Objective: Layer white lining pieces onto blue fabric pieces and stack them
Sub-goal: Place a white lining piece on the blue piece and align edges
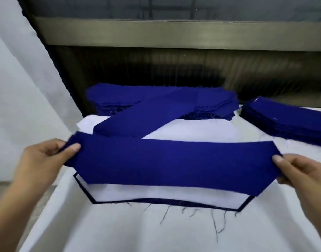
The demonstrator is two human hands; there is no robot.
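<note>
At 9 o'clock, left hand (pixel 45 157): thumb and fingers pinching left end of blue fabric piece (pixel 170 164). At 3 o'clock, right hand (pixel 297 171): pinching right end same way. Piece stretched level over white lining piece (pixel 165 196) at 6 o'clock; whether touching it, cannot tell. Dark blue edge shows under lining. Toward 12: white lining stack (pixel 192 130), blue strip (pixel 156 113) lying diagonally across, blue stack (pixel 119 95) behind. Second blue stack (pixel 286 120) at 2 o'clock. Loose threads (pixel 216 226) on white table cover (pixel 119 230).

The blue strip (pixel 174 160), with pointed ends, is raised level over a white lining piece (pixel 165 194) lying near the front edge of the table (pixel 101 233), dark edging showing beneath. A second blue strip (pixel 147 113) lies diagonally across the white pile (pixel 192 130). A blue stack (pixel 116 96) sits at the far edge, a right-hand blue stack (pixel 283 117) at the far right corner.
</note>
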